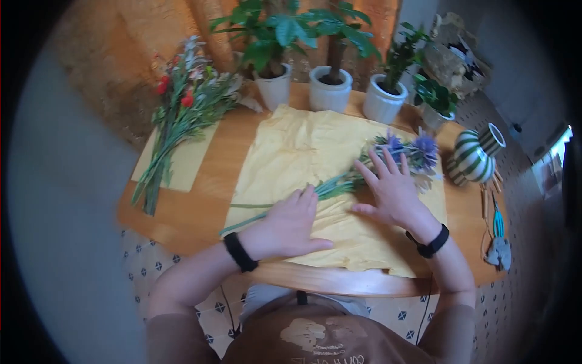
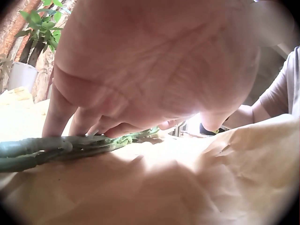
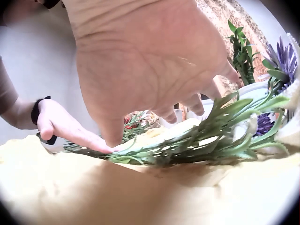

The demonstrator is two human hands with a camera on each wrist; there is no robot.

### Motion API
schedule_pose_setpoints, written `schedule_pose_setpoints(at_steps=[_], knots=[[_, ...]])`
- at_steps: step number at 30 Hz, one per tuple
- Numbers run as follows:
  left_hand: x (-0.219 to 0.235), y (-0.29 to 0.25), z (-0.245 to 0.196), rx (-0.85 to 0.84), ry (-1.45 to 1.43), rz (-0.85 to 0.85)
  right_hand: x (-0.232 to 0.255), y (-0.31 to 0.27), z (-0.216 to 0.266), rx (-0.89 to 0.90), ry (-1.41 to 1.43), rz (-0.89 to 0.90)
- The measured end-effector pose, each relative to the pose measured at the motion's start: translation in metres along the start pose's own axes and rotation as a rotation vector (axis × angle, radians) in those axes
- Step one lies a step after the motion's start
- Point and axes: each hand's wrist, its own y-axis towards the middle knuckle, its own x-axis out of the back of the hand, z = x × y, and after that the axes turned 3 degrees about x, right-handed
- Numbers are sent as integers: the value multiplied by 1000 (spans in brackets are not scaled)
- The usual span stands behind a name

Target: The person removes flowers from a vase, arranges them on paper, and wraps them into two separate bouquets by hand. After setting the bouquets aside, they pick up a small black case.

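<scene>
Basically, both hands are open and flat-ish, neither gripping. Left hand (image 1: 291, 221): fingers nearly straight, tips down on the green stems (image 2: 56, 146), thumb held away to the side; no pinch, so it reads as light pressure to stop the bunch rolling. Right hand (image 1: 395, 195): fingers fanned wide, thumb tip touching the leafy part (image 3: 187, 145), the other fingers reaching over the leaves; can't tell how firmly any of them press. Probably spread like that to cover the bulky end without crushing it. Bunch lies on its side under both hands, purple flowers (image 1: 424, 148) toward the far right, bare stem ends toward the near left and just over the paper's edge, likely so the bare ends stay accessible. Underneath is crinkled yellow paper (image 1: 285, 142), roughly mid-table, wide enough to take most of the bunch; the creases should add some grip. It sits on a wooden table (image 1: 227, 142). Left side: second bunch with red flowers (image 1: 182, 124), partly on a smaller yellow sheet (image 1: 195, 159), well apart from the first, presumably to keep stems from tangling. White pots (image 1: 330, 95) line the far edge, out of the working area. Right side: striped vase (image 1: 473, 158), can't tell if upright; nearer the person, a tool with teal handles (image 1: 498, 223), parked within right-hand reach.
</scene>
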Motion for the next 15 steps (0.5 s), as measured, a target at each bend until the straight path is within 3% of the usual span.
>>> schedule_pose_setpoints(at_steps=[6, 9, 11, 14, 15], knots=[[-2, 1, 3, 0, -19, -64, -11, 5, 9, 37, 110, 124], [7, 8, 7, -13, -72, -3, -9, 7, 5, 9, 181, 221], [28, 13, 15, -22, -228, 228, -10, 8, 2, -18, 252, 275], [67, 8, 50, -71, -366, 351, -11, 10, 0, -6, 253, 278], [72, -4, 68, -12, -345, 151, -12, 10, 1, -11, 254, 277]])
